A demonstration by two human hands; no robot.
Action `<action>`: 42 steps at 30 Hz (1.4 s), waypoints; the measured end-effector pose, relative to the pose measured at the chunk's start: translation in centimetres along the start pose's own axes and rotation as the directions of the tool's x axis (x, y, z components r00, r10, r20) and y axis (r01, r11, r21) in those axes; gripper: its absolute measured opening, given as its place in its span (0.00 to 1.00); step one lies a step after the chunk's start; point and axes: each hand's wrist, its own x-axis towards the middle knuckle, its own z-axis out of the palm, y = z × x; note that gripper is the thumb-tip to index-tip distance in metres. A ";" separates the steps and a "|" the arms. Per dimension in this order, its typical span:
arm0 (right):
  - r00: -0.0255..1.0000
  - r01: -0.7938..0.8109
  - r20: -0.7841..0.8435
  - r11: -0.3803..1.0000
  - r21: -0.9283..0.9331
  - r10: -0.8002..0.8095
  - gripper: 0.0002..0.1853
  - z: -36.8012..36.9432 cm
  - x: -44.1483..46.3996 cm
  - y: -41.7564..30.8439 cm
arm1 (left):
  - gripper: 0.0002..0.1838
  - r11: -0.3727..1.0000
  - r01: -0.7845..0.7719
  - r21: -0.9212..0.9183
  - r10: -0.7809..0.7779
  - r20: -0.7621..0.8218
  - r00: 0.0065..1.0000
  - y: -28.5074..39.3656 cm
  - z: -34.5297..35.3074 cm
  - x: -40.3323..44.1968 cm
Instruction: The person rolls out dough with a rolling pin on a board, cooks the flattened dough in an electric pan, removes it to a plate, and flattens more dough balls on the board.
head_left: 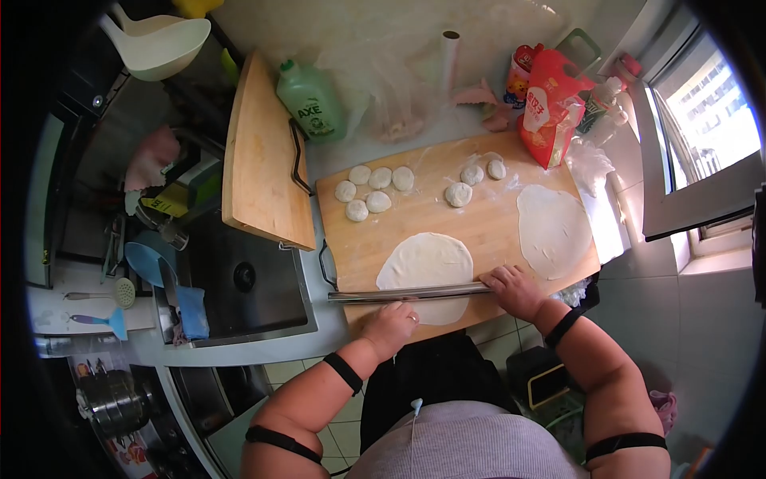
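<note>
A long shiny metal rolling pin (pixel 447 292) lies across a flat sheet of dough (pixel 425 261). The sheet shows on both sides of it, near the front edge of a wooden board (pixel 415 217). My right hand (pixel 515 291) is closed over the pin toward its right end. On the near side of the pin, my left hand (pixel 389 327) is curled up against it, with a ring on one finger. Its fingertips are partly hidden, and it covers part of the dough's near edge. A second rolled sheet (pixel 554 231) rests flat at the board's right side.
Several round dough pieces (pixel 378 202) sit at the board's back left, and 3 more (pixel 459 194) farther right. A red bag (pixel 550 108) stands at the back right corner. Upright on the left are another wooden board (pixel 270 156) and a green AXE bottle (pixel 309 100), beside the sink (pixel 243 277).
</note>
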 end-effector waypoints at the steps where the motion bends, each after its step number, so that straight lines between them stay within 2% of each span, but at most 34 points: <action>1: 0.999 -0.037 -0.022 0.999 -0.004 0.037 0.18 -0.1 -0.1 -0.1 | 0.05 1.000 0.000 -0.003 0.000 0.001 1.000 0.0 0.0 0.3; 3: 0.996 -0.058 -0.069 0.998 0.009 0.058 0.20 -0.5 0.0 -0.6 | 0.05 0.985 -0.065 0.161 0.058 0.050 0.997 0.1 -0.4 1.0; 7: 0.969 -0.145 -0.188 0.985 0.092 0.160 0.21 -1.7 0.4 -3.2 | 0.05 0.994 0.028 0.104 -0.044 0.156 0.987 0.4 -3.7 3.4; 8: 0.968 -0.152 -0.187 0.984 0.094 0.167 0.21 -1.7 0.6 -4.1 | 0.06 0.965 0.255 -0.066 -0.248 0.090 0.964 0.0 -5.9 4.3; 9: 0.947 -0.133 -0.261 0.970 0.204 0.185 0.21 -1.7 0.9 -5.2 | 0.08 0.859 0.451 -0.242 -0.450 0.061 0.891 -0.2 -7.0 4.8; 10: 0.919 -0.105 -0.333 0.945 0.309 0.211 0.21 -1.6 1.4 -6.1 | 0.08 0.861 0.447 -0.240 -0.446 0.065 0.893 -0.6 -6.1 4.8; 11: 0.917 -0.072 -0.342 0.928 0.365 0.206 0.23 -1.4 2.1 -7.0 | 0.12 0.951 0.293 -0.098 -0.306 -0.168 0.937 -1.2 -4.4 4.6; 12: 0.916 -0.074 -0.343 0.928 0.366 0.208 0.23 -0.9 2.7 -7.5 | 0.16 0.984 0.158 0.081 -0.117 -0.369 0.922 -1.4 -3.4 4.1; 13: 0.927 -0.039 -0.337 0.934 0.354 0.167 0.24 0.1 3.4 -7.9 | 0.24 0.991 0.120 0.057 -0.100 -0.275 0.956 0.1 -2.8 3.7; 14: 0.936 -0.004 -0.329 0.939 0.344 0.125 0.26 1.0 4.0 -8.3 | 0.24 0.991 0.118 0.060 -0.097 -0.271 0.958 1.2 -1.8 3.6; 15: 0.935 -0.007 -0.331 0.938 0.346 0.130 0.26 1.6 4.5 -8.8 | 0.27 0.982 0.149 0.117 -0.125 -0.191 0.974 2.3 -0.7 3.6; 17: 0.981 -0.128 -0.100 0.944 0.303 0.165 0.35 2.5 4.9 -9.4 | 0.32 0.960 0.218 0.175 -0.210 -0.063 0.976 3.1 1.8 3.1; 22: 0.985 -0.149 -0.042 0.953 0.262 0.165 0.41 2.9 3.1 -10.3 | 0.31 0.964 0.254 0.077 -0.250 -0.054 0.967 4.8 2.9 0.9; 25: 0.978 -0.172 -0.070 0.948 0.267 0.197 0.40 3.4 4.6 -9.2 | 0.31 0.962 0.213 0.173 -0.202 -0.078 0.976 1.9 3.3 2.8; 27: 0.958 -0.231 -0.168 0.972 0.032 0.233 0.37 3.8 8.5 -6.7 | 0.31 0.958 0.218 0.184 -0.197 -0.129 0.972 -0.5 0.7 7.4; 28: 0.944 -0.308 -0.097 0.948 0.079 0.315 0.36 2.7 10.3 -5.8 | 0.31 0.954 0.235 0.186 -0.210 -0.148 0.966 -0.8 -0.9 8.9; 30: 0.937 -0.320 -0.133 0.946 0.046 0.323 0.37 2.7 11.7 -4.9 | 0.31 0.951 0.244 0.188 -0.215 -0.162 0.963 -1.0 -1.2 9.2; 32: 0.962 -0.251 -0.089 0.965 0.078 0.257 0.37 2.7 9.4 -6.2 | 0.31 0.956 0.213 0.201 -0.188 -0.137 0.973 -0.5 -0.3 8.0; 33: 0.972 -0.172 -0.151 0.983 0.071 0.181 0.38 3.7 6.9 -7.2 | 0.32 0.974 0.177 0.141 -0.159 -0.130 0.979 0.7 0.5 5.4; 34: 0.983 -0.156 -0.069 0.971 0.180 0.171 0.40 3.2 4.6 -8.7 | 0.34 0.971 0.165 0.174 -0.156 -0.063 0.986 2.1 1.5 3.2; 36: 0.988 -0.154 0.046 0.957 0.244 0.148 0.45 2.5 1.1 -10.7 | 0.36 0.976 0.156 0.150 -0.162 0.026 0.986 5.0 1.2 -0.1; 38: 0.988 -0.153 0.031 0.965 0.214 0.150 0.43 2.7 1.7 -10.4 | 0.36 0.960 0.145 0.241 -0.153 0.015 0.988 4.5 1.6 0.3; 40: 0.979 -0.148 -0.129 0.984 0.094 0.160 0.40 3.2 6.0 -7.5 | 0.34 0.960 0.172 0.220 -0.158 -0.080 0.984 0.8 0.9 4.5; 42: 0.952 -0.290 -0.105 0.957 -0.029 0.286 0.38 2.4 11.0 -4.7 | 0.32 0.929 0.283 0.239 -0.243 -0.184 0.952 -2.1 -0.8 9.5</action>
